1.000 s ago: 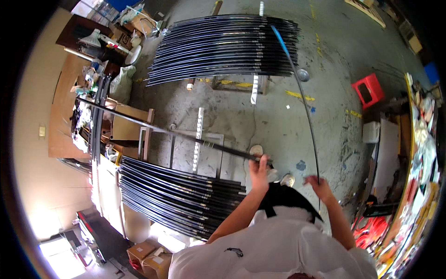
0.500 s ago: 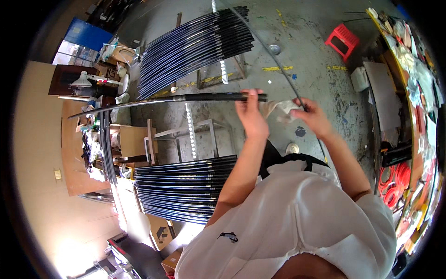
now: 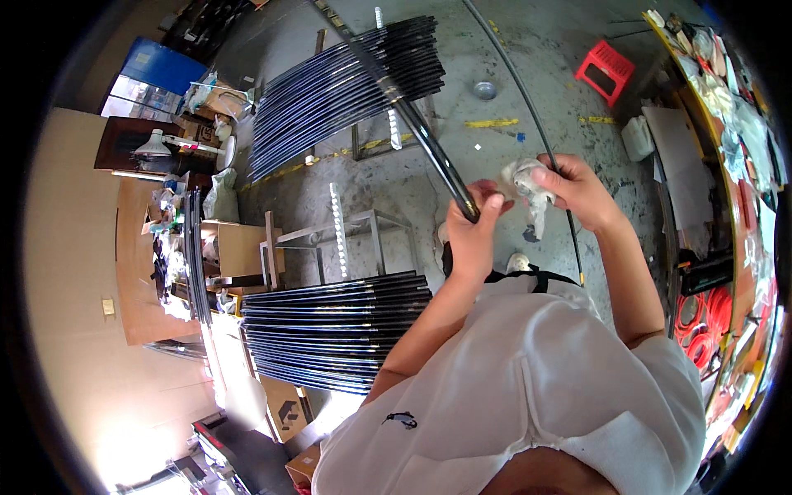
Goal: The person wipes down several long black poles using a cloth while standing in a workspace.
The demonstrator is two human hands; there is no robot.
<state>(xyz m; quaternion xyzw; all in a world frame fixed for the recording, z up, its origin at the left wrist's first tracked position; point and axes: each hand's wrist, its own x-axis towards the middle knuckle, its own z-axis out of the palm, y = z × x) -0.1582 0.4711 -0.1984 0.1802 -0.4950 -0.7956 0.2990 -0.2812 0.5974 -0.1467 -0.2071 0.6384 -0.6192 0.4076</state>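
In the left hand [image 3: 472, 239], a black rod [image 3: 398, 101], pale lettering [image 3: 329, 11].

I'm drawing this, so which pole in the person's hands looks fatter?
The fat pole in the left hand, slanting across the far rods. It looks clearly wider than the thin pole in the right hand.

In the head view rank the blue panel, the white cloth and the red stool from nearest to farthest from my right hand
From your right hand:
1. White cloth: in that hand's grasp.
2. Red stool: on the floor, upper right.
3. Blue panel: far off, upper left.
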